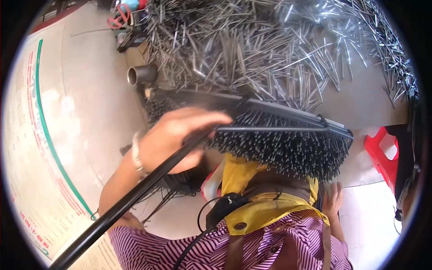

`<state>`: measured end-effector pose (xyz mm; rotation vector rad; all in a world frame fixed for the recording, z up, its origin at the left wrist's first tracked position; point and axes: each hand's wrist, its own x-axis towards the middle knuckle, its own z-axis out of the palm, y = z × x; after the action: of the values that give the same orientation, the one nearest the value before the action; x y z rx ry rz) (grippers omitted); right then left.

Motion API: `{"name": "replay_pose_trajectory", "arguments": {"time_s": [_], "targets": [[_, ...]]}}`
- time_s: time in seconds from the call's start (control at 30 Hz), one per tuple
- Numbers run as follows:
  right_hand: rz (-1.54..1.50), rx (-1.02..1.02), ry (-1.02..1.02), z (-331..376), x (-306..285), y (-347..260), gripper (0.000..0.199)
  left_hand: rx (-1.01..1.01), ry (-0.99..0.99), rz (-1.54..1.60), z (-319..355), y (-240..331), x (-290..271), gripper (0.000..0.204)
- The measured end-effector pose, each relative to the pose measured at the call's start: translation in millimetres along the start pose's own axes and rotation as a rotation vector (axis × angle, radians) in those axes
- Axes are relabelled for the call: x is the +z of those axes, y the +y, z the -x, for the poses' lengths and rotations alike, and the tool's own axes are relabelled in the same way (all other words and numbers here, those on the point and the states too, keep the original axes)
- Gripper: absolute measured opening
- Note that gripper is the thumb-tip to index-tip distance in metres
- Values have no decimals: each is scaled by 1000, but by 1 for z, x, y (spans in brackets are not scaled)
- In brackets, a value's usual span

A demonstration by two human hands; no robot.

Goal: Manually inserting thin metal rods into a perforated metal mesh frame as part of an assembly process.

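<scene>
A long-handled broom (288,148) with dark, stiff bristles lies across the middle, its bristles facing me. My left hand (175,135) is closed around the black handle near the broom head, the index finger stretched along it. From there the handle runs down to the lower left. A thin metal brace goes from beside this hand to the far end of the head. Low on the right, by my lap, my right hand (332,200) rests with its fingers extended on something mostly hidden. Just beyond the broom spreads a large heap of thin silvery metal strips (243,49).
A short metal tube (142,74) lies left of the heap, below red-handled scissors (119,19). A printed white sheet (33,148) with a green stripe covers the left. A red plastic stool (382,155) stands at the right. My yellow apron (261,216) covers my lap.
</scene>
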<state>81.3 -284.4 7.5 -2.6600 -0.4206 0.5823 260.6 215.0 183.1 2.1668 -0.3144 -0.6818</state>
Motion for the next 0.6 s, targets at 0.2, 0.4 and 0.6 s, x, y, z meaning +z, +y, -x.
{"name": "replay_pose_trajectory", "arguments": {"time_s": [0.2, 0.4, 0.6], "targets": [[45, -54, -11, -9, 7, 3, 43, -52, 24, -155, -17, 2, 24, 17], [54, -51, -1, -16, 1, -3, 44, -143, 191, -141, -7, 7, 41, 23], [64, -58, -89, -16, -5, -4, 45, -104, 295, -193, 13, 21, 56, 13]]}}
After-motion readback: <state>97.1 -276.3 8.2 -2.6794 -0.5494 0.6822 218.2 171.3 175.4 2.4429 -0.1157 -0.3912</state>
